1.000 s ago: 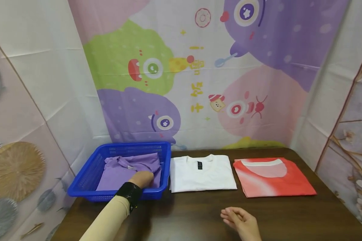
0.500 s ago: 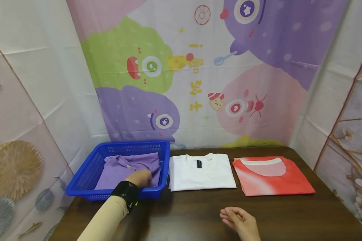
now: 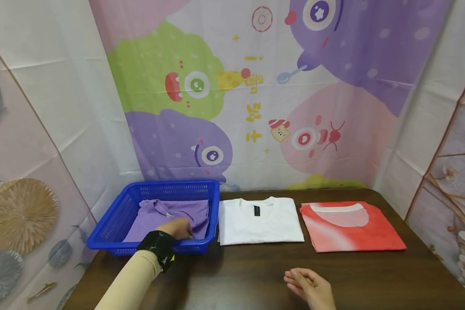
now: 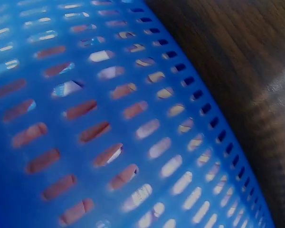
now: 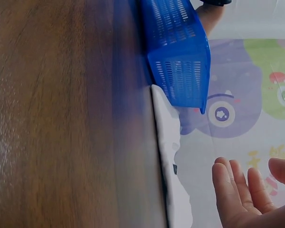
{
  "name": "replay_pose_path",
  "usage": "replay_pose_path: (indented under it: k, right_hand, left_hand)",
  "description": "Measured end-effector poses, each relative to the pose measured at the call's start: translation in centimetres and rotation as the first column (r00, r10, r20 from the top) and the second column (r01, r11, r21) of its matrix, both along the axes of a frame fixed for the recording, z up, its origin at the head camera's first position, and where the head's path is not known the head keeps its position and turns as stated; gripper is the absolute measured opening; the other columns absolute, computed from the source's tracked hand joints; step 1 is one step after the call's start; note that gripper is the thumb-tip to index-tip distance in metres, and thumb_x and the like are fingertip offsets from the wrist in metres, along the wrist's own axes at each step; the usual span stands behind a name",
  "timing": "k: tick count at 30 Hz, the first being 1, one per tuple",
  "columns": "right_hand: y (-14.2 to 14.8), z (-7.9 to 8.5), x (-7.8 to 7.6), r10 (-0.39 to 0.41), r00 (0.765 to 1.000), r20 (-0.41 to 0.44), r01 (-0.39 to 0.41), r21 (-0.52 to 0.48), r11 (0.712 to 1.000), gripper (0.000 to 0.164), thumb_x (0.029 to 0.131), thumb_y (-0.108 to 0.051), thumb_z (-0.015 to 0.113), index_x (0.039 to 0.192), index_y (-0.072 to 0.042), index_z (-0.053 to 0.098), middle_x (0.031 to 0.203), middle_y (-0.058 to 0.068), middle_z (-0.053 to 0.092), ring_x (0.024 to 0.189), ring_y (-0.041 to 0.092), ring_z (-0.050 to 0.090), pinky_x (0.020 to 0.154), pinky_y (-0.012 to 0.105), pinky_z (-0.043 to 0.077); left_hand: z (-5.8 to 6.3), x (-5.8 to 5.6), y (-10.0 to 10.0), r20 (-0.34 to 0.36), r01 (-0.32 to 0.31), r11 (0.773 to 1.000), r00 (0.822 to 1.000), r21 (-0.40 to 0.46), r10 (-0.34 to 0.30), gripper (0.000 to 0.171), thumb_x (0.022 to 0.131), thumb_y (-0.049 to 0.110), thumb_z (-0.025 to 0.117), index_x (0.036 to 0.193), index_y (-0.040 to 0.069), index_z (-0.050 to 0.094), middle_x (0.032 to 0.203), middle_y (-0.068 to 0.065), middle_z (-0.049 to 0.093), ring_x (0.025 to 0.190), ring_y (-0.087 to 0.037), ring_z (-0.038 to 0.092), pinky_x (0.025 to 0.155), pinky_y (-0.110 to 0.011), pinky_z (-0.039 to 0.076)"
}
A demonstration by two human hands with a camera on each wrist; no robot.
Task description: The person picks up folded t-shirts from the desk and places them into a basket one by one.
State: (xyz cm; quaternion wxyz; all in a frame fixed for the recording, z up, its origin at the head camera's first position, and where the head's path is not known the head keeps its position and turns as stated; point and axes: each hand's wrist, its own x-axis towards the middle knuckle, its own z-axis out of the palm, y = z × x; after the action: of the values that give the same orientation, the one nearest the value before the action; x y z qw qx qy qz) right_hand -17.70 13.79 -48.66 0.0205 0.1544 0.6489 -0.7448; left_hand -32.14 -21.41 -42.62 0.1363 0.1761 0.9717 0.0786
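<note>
A folded purple T-shirt (image 3: 149,221) lies in the blue plastic basket (image 3: 114,246) at the table's left. My left hand (image 3: 177,228) reaches over the basket's front rim, its fingers down at the shirt's lower right part; I cannot tell whether they pinch the cloth. Only slices of hand and cloth show through the slots of the basket wall (image 4: 147,114) in the left wrist view. My right hand (image 3: 310,287) is held above the front of the table, holding nothing, its fingers (image 5: 225,190) nearly straight in the right wrist view.
Right of the basket lies a folded white T-shirt (image 3: 261,224) with a black neck label. Farther right is a folded red and pink T-shirt (image 3: 372,234). They lie on a dark wooden table (image 3: 232,280), with a cartoon-print curtain (image 3: 255,163) behind it.
My left hand has drawn slightly left across the purple T-shirt, and the shirt sits a little farther right in the basket. My right hand has stayed in place.
</note>
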Motion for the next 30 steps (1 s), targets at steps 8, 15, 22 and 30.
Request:
replay_pose_path:
  k: [8,15,22,30]
  right_hand:
    - [0.5,0.1,0.2,0.010,0.999,-0.032,-0.010,-0.004,1.000,0.025,0.094,-0.010,0.060,0.106,0.011,0.061,0.092,0.011,0.076,0.081,0.011,0.073,0.077,0.027,0.059]
    - [0.7,0.2,0.3,-0.013,1.000,-0.024,0.013,-0.001,1.000,0.028,0.093,-0.011,0.061,0.109,0.012,0.060,0.093,0.012,0.076,0.082,0.013,0.073,0.078,0.028,0.059]
    - [0.9,-0.4,0.4,-0.011,1.000,-0.010,0.011,-0.030,0.999,0.030,0.092,-0.012,0.062,0.110,0.012,0.060,0.090,0.007,0.076,0.084,0.014,0.073,0.080,0.031,0.059]
    - [0.6,-1.0,0.5,-0.006,1.000,0.030,0.007,-0.051,0.999,0.031,0.092,-0.012,0.062,0.109,0.014,0.060,0.089,0.009,0.076,0.080,0.015,0.073,0.078,0.031,0.059]
  left_hand:
    - [0.7,-1.0,1.3,-0.028,-0.027,0.999,0.999,0.021,0.027,0.024,0.083,0.021,0.072,0.089,-0.002,0.069,0.078,-0.008,0.066,0.071,-0.016,0.053,0.070,-0.030,0.047]
    - [-1.3,-6.7,0.6,-0.025,-0.120,0.992,0.993,-0.036,0.119,0.037,0.082,0.027,0.072,0.103,-0.004,0.067,0.100,-0.016,0.070,0.091,-0.027,0.065,0.088,-0.043,0.052]
    - [-15.9,-19.3,-8.1,-0.108,-0.089,0.996,0.990,-0.023,0.086,0.071,0.078,0.051,0.069,0.127,0.001,0.059,0.125,-0.019,0.065,0.117,-0.037,0.060,0.099,-0.048,0.048]
    - [0.9,-3.7,-3.9,-0.061,-0.078,0.994,0.995,0.075,0.083,0.054,0.085,0.026,0.068,0.123,-0.011,0.058,0.125,-0.028,0.062,0.119,-0.042,0.058,0.102,-0.050,0.045]
